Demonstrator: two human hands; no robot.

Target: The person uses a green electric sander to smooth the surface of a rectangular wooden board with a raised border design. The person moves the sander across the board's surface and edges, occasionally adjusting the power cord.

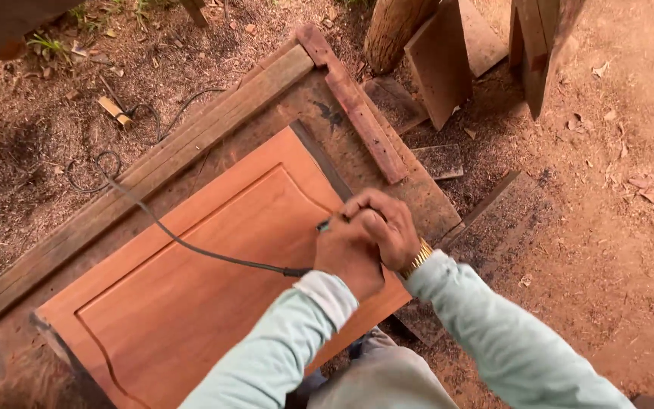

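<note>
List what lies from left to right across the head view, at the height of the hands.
Black cable → reddish wood panel → left hand → right hand → gold wristwatch → bare dirt ground.

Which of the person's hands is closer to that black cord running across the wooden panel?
Left. The left hand sits right where the black cord ends; the right hand lies over it, farther from the cord.

smooth wooden panel (213, 257), rough workbench (153, 170)
</note>
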